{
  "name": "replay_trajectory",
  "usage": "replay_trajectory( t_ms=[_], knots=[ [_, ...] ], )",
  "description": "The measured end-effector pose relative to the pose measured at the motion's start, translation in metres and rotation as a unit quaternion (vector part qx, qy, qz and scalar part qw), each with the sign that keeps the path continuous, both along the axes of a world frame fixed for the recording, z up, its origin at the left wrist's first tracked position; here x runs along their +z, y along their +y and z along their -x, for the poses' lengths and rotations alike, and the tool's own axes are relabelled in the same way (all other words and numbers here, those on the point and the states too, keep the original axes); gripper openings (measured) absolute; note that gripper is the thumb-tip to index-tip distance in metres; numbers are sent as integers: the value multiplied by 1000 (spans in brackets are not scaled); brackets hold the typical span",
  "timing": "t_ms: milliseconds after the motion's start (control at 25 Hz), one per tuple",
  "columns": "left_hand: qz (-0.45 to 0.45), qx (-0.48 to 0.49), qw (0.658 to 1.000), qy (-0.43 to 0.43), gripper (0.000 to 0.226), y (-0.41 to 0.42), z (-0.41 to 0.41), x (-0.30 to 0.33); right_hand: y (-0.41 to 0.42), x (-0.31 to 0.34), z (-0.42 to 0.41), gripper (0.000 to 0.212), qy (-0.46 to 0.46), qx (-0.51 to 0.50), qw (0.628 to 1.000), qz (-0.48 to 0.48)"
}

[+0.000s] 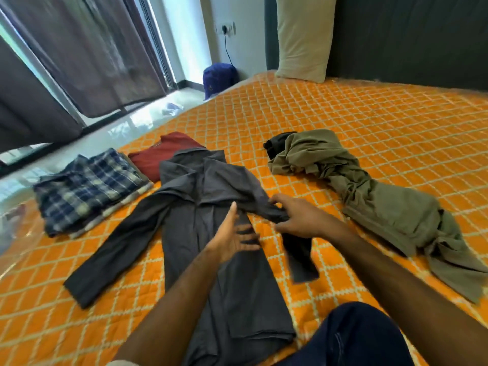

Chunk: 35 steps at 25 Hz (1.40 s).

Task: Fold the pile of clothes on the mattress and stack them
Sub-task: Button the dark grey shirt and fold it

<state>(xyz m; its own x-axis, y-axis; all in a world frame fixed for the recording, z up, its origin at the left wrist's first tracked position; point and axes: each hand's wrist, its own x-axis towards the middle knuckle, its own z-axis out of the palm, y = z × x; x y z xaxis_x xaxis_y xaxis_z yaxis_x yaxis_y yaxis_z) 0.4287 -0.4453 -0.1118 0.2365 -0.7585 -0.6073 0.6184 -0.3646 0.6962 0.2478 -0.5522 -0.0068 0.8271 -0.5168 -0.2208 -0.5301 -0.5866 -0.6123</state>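
A dark grey long-sleeved shirt (208,207) lies spread on the orange quilted mattress (369,133), its left sleeve stretched out toward the lower left. My left hand (235,236) rests flat, fingers straight, on the middle of the shirt. My right hand (298,220) grips the shirt's right sleeve near its bunched fold, and the cuff end hangs down toward me. A folded blue plaid shirt (87,191) sits at the left on a stack. A folded maroon garment (161,154) lies beside it. An unfolded olive green garment (369,202) lies crumpled to the right, with a dark piece at its far end.
A beige pillow (303,38) leans against the dark headboard at the back. A blue bag (219,77) stands on the floor past the mattress edge, under a wall socket. Curtains hang at the left. My knee in dark jeans (356,339) is at the bottom right.
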Motion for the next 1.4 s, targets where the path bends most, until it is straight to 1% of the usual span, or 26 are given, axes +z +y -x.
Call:
replay_trajectory(
  t_ms=[80, 160, 200, 240, 320, 400, 440, 480, 560, 640, 680, 720, 800, 880, 920, 960, 1000, 1040, 1080, 1120, 1160, 1200, 1240, 1320, 1360, 1400],
  knots=[
    [-2, 72, 995, 68, 74, 13, 6, -9, 28, 14, -17, 40, -63, -28, 986, -151],
    [23, 120, 986, 113, 83, 14, 15, -14, 31, 29, -26, 31, -136, -101, 940, -295],
    [46, 134, 981, 133, 83, 12, 19, -15, 28, 35, -28, 30, -166, -132, 911, -353],
    [66, 154, 976, 142, 75, 9, 23, -12, 23, 40, -28, 31, -192, -152, 881, -405],
    [95, 205, 966, 124, 58, -2, 18, -3, 13, 50, -24, 34, -244, -171, 824, -481],
    [112, 223, 964, 92, 55, -16, 0, 6, 4, 55, -18, 31, -285, -191, 788, -510],
    [114, 214, 968, 70, 53, -24, -10, 6, 0, 56, -16, 30, -297, -195, 786, -507],
    [118, 200, 972, 35, 45, -30, -18, 11, -3, 56, -15, 31, -299, -188, 794, -494],
    [43, 134, 985, -101, 21, -35, -23, 19, -11, 56, -16, 36, -282, -151, 833, -452],
    [-46, 31, 969, -240, 25, -27, -18, 19, -14, 62, -20, 43, -240, -88, 887, -384],
    [-61, 17, 965, -253, 32, -21, -20, 18, -12, 64, -23, 45, -207, -46, 918, -335],
    [-58, 33, 972, -224, 44, -14, -28, 12, -4, 65, -27, 45, -163, 2, 947, -278],
    [-6, 66, 991, -112, 70, 0, -47, 1, 25, 56, -38, 47, -72, 92, 982, -148],
    [52, 99, 994, -5, 81, 15, -62, 1, 66, 26, -51, 50, -24, 148, 988, -25],
    [58, 108, 992, 14, 78, 22, -67, 3, 90, 5, -57, 49, -4, 161, 987, 19],
    [55, 109, 993, -4, 69, 27, -70, 6, 115, -17, -61, 47, 27, 169, 983, 60],
    [40, 100, 993, -55, 58, 32, -74, 3, 138, -36, -64, 45, 67, 174, 978, 93],
    [7, 82, 987, -135, 48, 36, -80, -4, 160, -53, -66, 44, 101, 180, 972, 110],
    [-44, 57, 968, -241, 43, 41, -88, -14, 177, -67, -68, 46, 126, 189, 968, 111],
    [-89, 30, 934, -345, 36, 47, -94, -22, 189, -77, -68, 50, 146, 197, 964, 101],
    [-122, 5, 900, -418, 27, 53, -100, -29, 194, -85, -67, 56, 157, 201, 963, 88],
    [-141, -4, 881, -451, 18, 59, -105, -36, 194, -91, -64, 62, 168, 202, 963, 66],
    [-145, 8, 882, -449, 15, 64, -108, -40, 191, -93, -61, 68, 173, 198, 964, 37],
    [-127, 27, 906, -403, 16, 70, -107, -43, 183, -89, -53, 71, 148, 196, 969, 9],
    [-116, 24, 924, -365, 18, 71, -104, -43, 182, -84, -50, 69, 125, 192, 973, 28],
    [-97, 13, 943, -319, 25, 74, -99, -41, 185, -77, -49, 66, 99, 188, 974, 81]
  ],
)
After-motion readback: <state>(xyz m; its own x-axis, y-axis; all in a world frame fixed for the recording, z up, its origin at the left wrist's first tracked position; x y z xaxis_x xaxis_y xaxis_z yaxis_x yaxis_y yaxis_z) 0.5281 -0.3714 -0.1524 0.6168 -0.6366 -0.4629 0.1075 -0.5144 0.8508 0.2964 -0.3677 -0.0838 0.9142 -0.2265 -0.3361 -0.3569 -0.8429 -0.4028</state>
